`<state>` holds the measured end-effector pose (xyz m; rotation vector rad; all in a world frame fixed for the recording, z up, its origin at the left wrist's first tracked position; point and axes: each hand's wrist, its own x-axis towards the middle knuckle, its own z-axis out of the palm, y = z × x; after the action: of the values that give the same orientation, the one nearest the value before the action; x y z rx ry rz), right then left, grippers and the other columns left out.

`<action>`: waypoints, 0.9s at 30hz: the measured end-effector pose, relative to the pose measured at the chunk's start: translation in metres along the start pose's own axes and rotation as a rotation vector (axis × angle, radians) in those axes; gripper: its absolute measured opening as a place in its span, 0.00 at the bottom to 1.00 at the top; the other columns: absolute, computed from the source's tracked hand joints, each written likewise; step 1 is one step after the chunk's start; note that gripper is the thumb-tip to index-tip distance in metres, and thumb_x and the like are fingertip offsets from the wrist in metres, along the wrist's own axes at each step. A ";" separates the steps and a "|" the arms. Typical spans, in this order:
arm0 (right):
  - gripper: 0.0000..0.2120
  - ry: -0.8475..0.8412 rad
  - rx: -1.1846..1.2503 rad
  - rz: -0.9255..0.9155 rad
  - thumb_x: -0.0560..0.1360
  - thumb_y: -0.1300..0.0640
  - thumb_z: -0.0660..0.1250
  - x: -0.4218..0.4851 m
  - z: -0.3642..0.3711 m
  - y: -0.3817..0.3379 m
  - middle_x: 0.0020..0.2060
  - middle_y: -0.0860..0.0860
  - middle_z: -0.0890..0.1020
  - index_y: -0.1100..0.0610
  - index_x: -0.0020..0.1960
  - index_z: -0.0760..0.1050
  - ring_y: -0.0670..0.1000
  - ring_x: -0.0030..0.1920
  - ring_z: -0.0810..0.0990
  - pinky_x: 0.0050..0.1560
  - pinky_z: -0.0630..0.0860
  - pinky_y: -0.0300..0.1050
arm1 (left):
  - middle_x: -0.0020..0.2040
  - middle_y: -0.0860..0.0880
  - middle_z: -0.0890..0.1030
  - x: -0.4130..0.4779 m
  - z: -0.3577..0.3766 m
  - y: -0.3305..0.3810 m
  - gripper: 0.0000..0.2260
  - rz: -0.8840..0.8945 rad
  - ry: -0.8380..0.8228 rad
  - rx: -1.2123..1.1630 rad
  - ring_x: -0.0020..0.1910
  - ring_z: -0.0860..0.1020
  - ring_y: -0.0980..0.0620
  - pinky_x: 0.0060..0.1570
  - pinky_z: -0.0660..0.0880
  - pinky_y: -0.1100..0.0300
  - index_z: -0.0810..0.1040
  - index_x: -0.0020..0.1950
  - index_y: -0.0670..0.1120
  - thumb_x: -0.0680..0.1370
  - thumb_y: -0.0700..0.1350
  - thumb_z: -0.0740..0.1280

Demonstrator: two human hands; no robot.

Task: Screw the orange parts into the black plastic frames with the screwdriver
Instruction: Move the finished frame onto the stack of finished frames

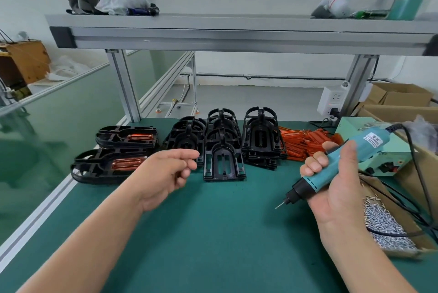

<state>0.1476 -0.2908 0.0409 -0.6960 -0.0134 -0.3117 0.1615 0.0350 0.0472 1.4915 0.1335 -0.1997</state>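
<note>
My right hand (331,183) grips a teal electric screwdriver (341,164), its bit pointing down-left above the green mat. My left hand (168,171) hovers over the mat with loosely curled fingers and holds nothing, just left of a single black frame (224,162) lying flat. Behind that frame stand stacks of empty black frames (260,136). At the left lie two stacks of frames with orange parts fitted (125,141). A heap of loose orange parts (305,143) lies at the back right.
A cardboard tray of silver screws (384,224) sits at the right edge, crossed by the screwdriver's black cable. A pale green power unit (384,157) stands behind it, with cardboard boxes (400,98) beyond. An aluminium shelf (237,32) on posts spans overhead.
</note>
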 end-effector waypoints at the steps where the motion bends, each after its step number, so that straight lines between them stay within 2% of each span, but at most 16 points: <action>1: 0.19 0.003 0.001 0.001 0.78 0.37 0.71 0.000 0.000 0.000 0.35 0.48 0.71 0.53 0.50 0.78 0.46 0.34 0.71 0.35 0.74 0.39 | 0.45 0.45 0.83 -0.001 0.011 -0.003 0.15 -0.021 -0.058 -0.020 0.35 0.74 0.56 0.31 0.70 0.64 0.83 0.61 0.41 0.83 0.32 0.59; 3: 0.18 0.009 0.005 0.003 0.80 0.37 0.69 0.001 -0.001 0.000 0.35 0.48 0.71 0.53 0.50 0.77 0.46 0.33 0.71 0.35 0.74 0.39 | 0.41 0.48 0.83 0.000 0.028 -0.012 0.11 0.002 -0.071 0.139 0.32 0.72 0.56 0.29 0.68 0.64 0.84 0.57 0.45 0.83 0.38 0.62; 5: 0.17 0.007 0.010 0.002 0.81 0.38 0.69 0.001 -0.001 0.001 0.34 0.48 0.71 0.53 0.50 0.77 0.46 0.33 0.71 0.35 0.74 0.39 | 0.35 0.51 0.81 0.006 0.038 -0.021 0.08 0.076 0.033 0.427 0.28 0.69 0.56 0.27 0.67 0.63 0.84 0.49 0.49 0.82 0.47 0.66; 8: 0.17 -0.007 0.014 0.001 0.81 0.38 0.68 0.001 0.000 0.001 0.34 0.48 0.71 0.53 0.50 0.77 0.46 0.33 0.71 0.35 0.74 0.39 | 0.36 0.50 0.82 0.017 0.040 -0.030 0.08 0.148 0.207 0.708 0.25 0.70 0.57 0.26 0.69 0.61 0.81 0.46 0.54 0.81 0.55 0.66; 12: 0.17 -0.022 0.014 0.002 0.81 0.39 0.69 -0.001 0.000 0.002 0.35 0.48 0.71 0.54 0.51 0.77 0.46 0.33 0.71 0.34 0.74 0.39 | 0.30 0.52 0.77 0.027 0.036 -0.036 0.20 0.177 0.351 0.947 0.27 0.72 0.50 0.30 0.69 0.57 0.76 0.42 0.47 0.79 0.64 0.65; 16: 0.19 -0.043 0.010 0.008 0.77 0.38 0.72 -0.002 0.000 0.002 0.35 0.48 0.71 0.53 0.50 0.78 0.46 0.33 0.72 0.34 0.75 0.39 | 0.34 0.50 0.83 0.028 0.039 -0.038 0.23 0.148 0.381 1.033 0.32 0.80 0.49 0.31 0.71 0.58 0.79 0.42 0.50 0.76 0.70 0.65; 19: 0.19 -0.045 0.008 0.007 0.77 0.37 0.73 -0.002 0.000 0.001 0.35 0.48 0.71 0.53 0.50 0.78 0.46 0.33 0.72 0.35 0.75 0.40 | 0.28 0.51 0.78 0.027 0.038 -0.036 0.24 0.117 0.330 0.951 0.24 0.71 0.52 0.30 0.69 0.58 0.80 0.42 0.47 0.73 0.68 0.68; 21: 0.17 -0.034 0.013 0.008 0.79 0.38 0.71 -0.002 -0.001 0.001 0.35 0.48 0.71 0.53 0.50 0.78 0.46 0.33 0.72 0.34 0.75 0.40 | 0.24 0.53 0.70 0.025 0.034 -0.034 0.25 0.063 0.261 0.886 0.22 0.65 0.53 0.29 0.65 0.58 0.75 0.36 0.45 0.71 0.68 0.71; 23: 0.17 -0.025 0.019 0.012 0.81 0.39 0.70 -0.001 -0.001 0.001 0.35 0.48 0.71 0.53 0.50 0.78 0.46 0.33 0.72 0.34 0.75 0.40 | 0.26 0.53 0.66 0.016 0.032 -0.031 0.24 0.023 0.175 0.865 0.25 0.62 0.51 0.31 0.62 0.57 0.68 0.33 0.49 0.69 0.67 0.72; 27: 0.17 -0.012 0.021 0.014 0.82 0.39 0.69 0.000 -0.001 0.001 0.35 0.48 0.71 0.54 0.50 0.78 0.47 0.33 0.72 0.34 0.75 0.40 | 0.29 0.51 0.68 -0.009 0.037 -0.032 0.25 -0.010 0.083 0.954 0.27 0.63 0.51 0.32 0.63 0.57 0.68 0.34 0.50 0.67 0.70 0.71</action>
<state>0.1475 -0.2909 0.0394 -0.6769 -0.0234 -0.2932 0.1446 -0.0036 0.0210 2.4504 0.1162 -0.2209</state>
